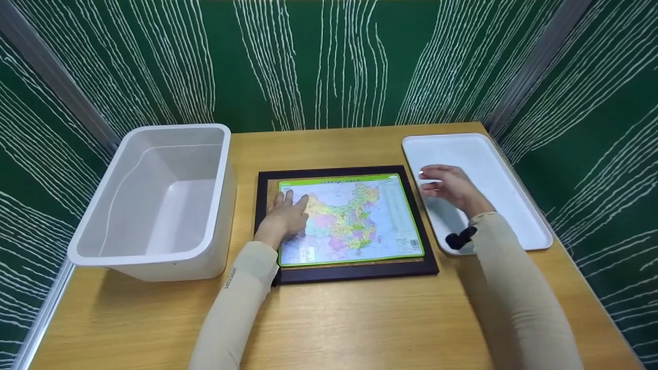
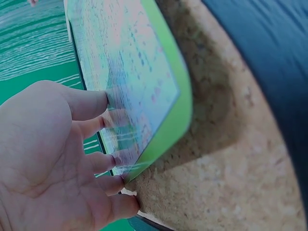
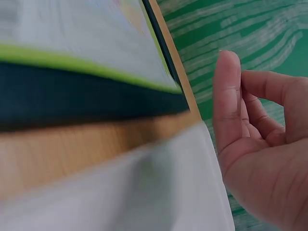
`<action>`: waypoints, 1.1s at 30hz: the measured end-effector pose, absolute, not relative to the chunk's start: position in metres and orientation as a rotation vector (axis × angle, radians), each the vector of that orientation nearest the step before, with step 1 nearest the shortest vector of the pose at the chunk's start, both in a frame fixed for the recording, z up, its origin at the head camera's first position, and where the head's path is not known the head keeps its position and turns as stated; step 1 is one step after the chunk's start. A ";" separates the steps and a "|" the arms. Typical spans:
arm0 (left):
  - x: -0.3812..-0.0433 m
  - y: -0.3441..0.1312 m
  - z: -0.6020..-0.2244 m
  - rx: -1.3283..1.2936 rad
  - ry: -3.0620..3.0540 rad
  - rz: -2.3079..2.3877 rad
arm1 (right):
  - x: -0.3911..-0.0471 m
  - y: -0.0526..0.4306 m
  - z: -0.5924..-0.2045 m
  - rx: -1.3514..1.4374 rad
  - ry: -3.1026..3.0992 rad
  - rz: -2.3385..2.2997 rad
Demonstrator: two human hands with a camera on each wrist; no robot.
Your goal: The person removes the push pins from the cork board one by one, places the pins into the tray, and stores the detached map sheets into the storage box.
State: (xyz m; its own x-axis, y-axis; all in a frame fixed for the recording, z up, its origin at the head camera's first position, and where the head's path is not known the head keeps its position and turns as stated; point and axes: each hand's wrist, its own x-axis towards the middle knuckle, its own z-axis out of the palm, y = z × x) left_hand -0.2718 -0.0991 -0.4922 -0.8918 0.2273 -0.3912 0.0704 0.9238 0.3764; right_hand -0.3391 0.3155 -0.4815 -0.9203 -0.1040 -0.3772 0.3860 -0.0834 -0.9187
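In the head view a map sheet (image 1: 329, 221) with a lime-green border lies over a dark-framed cork board (image 1: 354, 272). My left hand (image 1: 284, 218) rests on the map's left part, its fingers spread. Seen from the left wrist, the fingertips of that hand (image 2: 72, 159) touch the map (image 2: 130, 62) near a corner, and the map casts a shadow on bare cork (image 2: 231, 168). Over the left side of a white tray (image 1: 493, 190) hovers my right hand (image 1: 450, 187), fingers loosely bent. Nothing clearly shows between its fingers in the right wrist view.
A deep white plastic tub (image 1: 154, 195) stands left of the board on the wooden table (image 1: 360, 318). The tray lies close to the board's right edge. Green panels with white wavy lines (image 1: 349, 61) enclose the back and sides.
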 end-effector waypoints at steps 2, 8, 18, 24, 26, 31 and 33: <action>-0.272 -0.099 -0.492 0.217 2.652 0.486 | -0.340 0.335 -0.481 0.359 1.860 -2.113; -0.271 -0.100 -0.492 0.251 2.670 0.471 | -0.334 0.380 -0.490 0.559 1.791 -2.220; -0.272 -0.101 -0.494 0.258 2.671 0.477 | -0.320 0.389 -0.518 0.614 1.705 -2.392; -0.273 -0.101 -0.494 0.254 2.666 0.482 | -0.319 0.386 -0.517 0.598 1.801 -2.336; -0.273 -0.101 -0.494 0.249 2.660 0.494 | -0.320 0.385 -0.517 0.624 1.812 -2.316; -0.273 -0.101 -0.494 0.241 2.652 0.503 | -0.324 0.384 -0.519 0.721 1.826 -2.251; -0.274 -0.100 -0.493 0.237 2.650 0.505 | -0.326 0.384 -0.520 0.757 1.846 -2.216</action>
State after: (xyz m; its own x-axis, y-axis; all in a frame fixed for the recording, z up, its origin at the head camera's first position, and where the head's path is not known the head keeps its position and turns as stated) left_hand -0.2738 -0.1002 -0.4935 -0.8928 0.2419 -0.3800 0.0852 0.9191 0.3847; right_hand -0.3262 0.3837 -0.5196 -0.8593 0.1940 -0.4732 0.4303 -0.2256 -0.8740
